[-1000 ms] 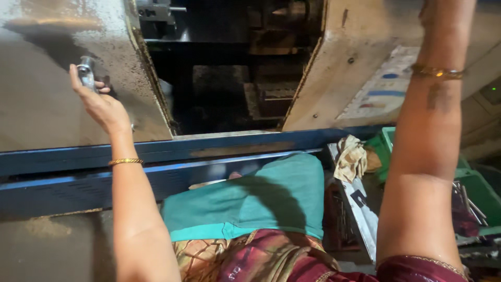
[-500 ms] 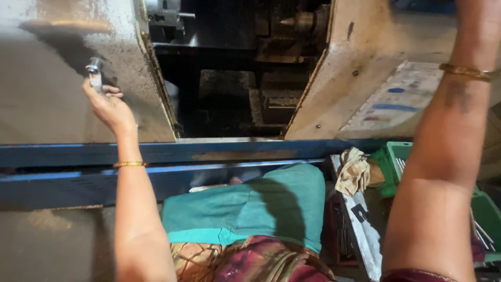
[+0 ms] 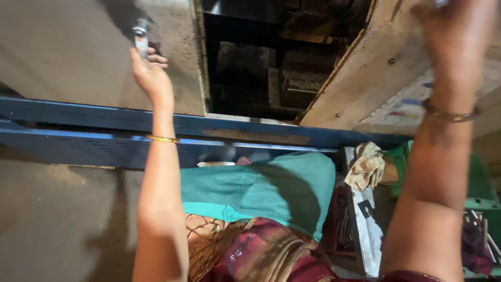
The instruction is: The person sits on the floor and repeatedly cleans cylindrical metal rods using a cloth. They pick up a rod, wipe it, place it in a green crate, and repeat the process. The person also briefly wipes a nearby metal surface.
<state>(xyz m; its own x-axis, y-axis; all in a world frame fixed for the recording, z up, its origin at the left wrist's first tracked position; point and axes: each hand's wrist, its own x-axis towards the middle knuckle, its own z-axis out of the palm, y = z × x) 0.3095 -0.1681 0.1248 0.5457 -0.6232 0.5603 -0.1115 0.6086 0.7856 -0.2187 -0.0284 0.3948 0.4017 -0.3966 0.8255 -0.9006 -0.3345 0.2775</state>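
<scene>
The left hand [image 3: 151, 73] reaches up to the handle [image 3: 141, 36], a small upright metal grip fixed on the grey door [image 3: 78, 62] just left of the dark opening [image 3: 255, 57]; the fingers [image 3: 156, 58] curl narrowly round its lower part, thumb behind, so the hand is closed on the handle rather than spread; the handle looks like bare polished steel, stiff and hard, likely a little slick, and the sound place to take it is low on the shaft close to the door face, where it is held now; the door itself is a broad sheet-metal panel, rigid and probably heavy, sitting above the blue rail [image 3: 104, 130] below the opening, so I judge it answers best to a steady sideways pull along that rail, not a jerk; the right hand [image 3: 454, 47] is raised against the sloping tan panel [image 3: 376, 78] right of the opening, blurred at the top edge, and whether it grips anything I cannot tell, though something pale may sit at its fingertips; below the opening lie a teal cloth [image 3: 271, 188], a crumpled rag [image 3: 368, 167] and, far right, a green tray [image 3: 477, 183] with metal parts.
</scene>
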